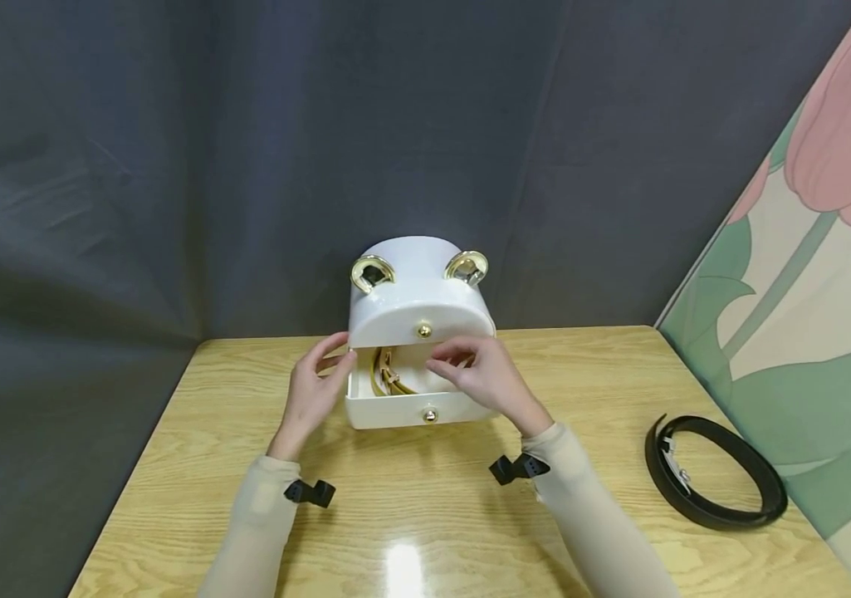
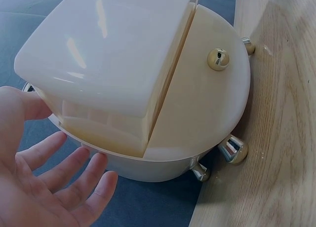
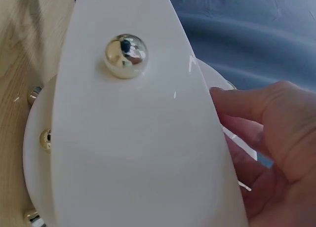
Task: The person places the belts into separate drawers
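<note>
A white rounded box [image 1: 413,286] with gold ear-shaped trims stands on the table, its middle drawer [image 1: 388,411] pulled out. In the drawer lies a yellowish-tan belt [image 1: 383,374] with a gold-coloured buckle. My left hand [image 1: 313,394] is at the left side of the box and drawer, its fingers spread apart. In the left wrist view those fingers [image 2: 79,180] curve beside the drawer's wall, gripping nothing. My right hand [image 1: 481,370] hovers over the drawer's right part, fingers loosely bent and nothing seen between them. The drawer front [image 3: 138,148] hides some of its fingertips in the right wrist view.
A coiled black belt [image 1: 716,519] with a silver buckle lies on the wooden table [image 1: 208,432] at the right. Behind the box hangs a dark curtain [image 1: 365,133]; a tulip-patterned cloth [image 1: 806,374] runs along the right. A lower compartment with a gold knob [image 2: 218,59] sits under the drawer.
</note>
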Tool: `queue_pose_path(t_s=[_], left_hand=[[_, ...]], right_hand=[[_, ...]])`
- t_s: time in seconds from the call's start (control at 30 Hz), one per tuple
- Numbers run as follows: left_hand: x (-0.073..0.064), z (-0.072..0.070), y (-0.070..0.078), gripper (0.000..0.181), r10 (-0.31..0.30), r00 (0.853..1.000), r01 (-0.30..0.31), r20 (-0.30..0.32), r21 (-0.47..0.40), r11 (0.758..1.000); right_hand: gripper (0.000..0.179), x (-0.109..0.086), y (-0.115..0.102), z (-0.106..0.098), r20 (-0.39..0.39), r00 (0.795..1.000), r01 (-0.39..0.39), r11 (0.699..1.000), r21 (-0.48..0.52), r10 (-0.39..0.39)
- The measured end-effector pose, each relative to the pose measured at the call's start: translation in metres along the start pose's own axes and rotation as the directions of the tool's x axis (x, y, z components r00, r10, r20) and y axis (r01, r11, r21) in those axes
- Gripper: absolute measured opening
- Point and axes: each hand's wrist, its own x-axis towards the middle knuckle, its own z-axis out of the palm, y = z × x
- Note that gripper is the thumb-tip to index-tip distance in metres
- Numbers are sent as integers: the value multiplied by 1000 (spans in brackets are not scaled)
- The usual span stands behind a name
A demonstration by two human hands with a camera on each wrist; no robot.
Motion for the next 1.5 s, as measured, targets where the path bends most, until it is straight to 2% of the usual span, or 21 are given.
queue_pose_path(t_s=[0.2, 0.3, 0.37, 0.47, 0.57, 0.67, 0.73, 0.77, 0.83, 0.9, 0.97, 1.03, 1.37, 1.5], left_hand=[[1, 0, 2, 44, 5, 1000, -5, 1, 5, 1000], [0, -1, 3, 44, 6, 1000, -6, 3, 3, 1000], [0, -1, 3, 44, 5, 1000, -5, 5, 0, 1000], [-1, -1, 2, 44, 4, 1000, -4, 6, -4, 1000], [-1, 0, 3, 44, 3, 1000, -3, 6, -7, 1000], [-1, 0, 3, 44, 1, 1000, -1, 7, -8, 1000], [-1, 0, 4, 44, -3, 1000, 3, 6, -7, 1000], [-1, 0, 4, 44, -4, 1000, 4, 6, -7, 1000], [-1, 0, 4, 44, -3, 1000, 3, 5, -6, 1000], [-1, 0, 4, 43, -2, 1000, 2, 3, -7, 1000], [-1, -1, 4, 43, 1, 1000, -1, 3, -8, 1000], [-1, -1, 3, 43, 2, 1000, -2, 3, -11, 1000], [-1, 0, 2, 43, -6, 1000, 6, -1, -2, 1000], [-1, 1, 2, 44, -9, 1000, 9, -3, 5, 1000]], right_hand=[[8, -12, -3, 3, -110, 990, 88, 995, -38, -92], [8, -18, -3, 6, -184, 970, 147, 986, -73, -158], [8, -21, 0, 8, -237, 948, 195, 977, -90, -211], [12, -26, 4, 11, -309, 897, 295, 949, -115, -316], [20, -30, 8, 14, -372, 819, 410, 899, -152, -436], [23, -34, 11, 15, -413, 746, 494, 850, -185, -523], [22, -38, 14, 17, -422, 714, 533, 824, -191, -559], [20, -40, 15, 18, -413, 706, 553, 812, -186, -575], [18, -44, 18, 20, -375, 708, 586, 794, -162, -599], [17, -48, 21, 23, -326, 717, 611, 781, -130, -616], [17, -51, 24, 26, -279, 732, 622, 777, -99, -621], [19, -53, 27, 30, -248, 739, 627, 774, -88, -627], [24, -56, 39, 44, -182, 747, 633, 768, -96, -639], [26, -58, 43, 46, -165, 759, 622, 776, -102, -630]])
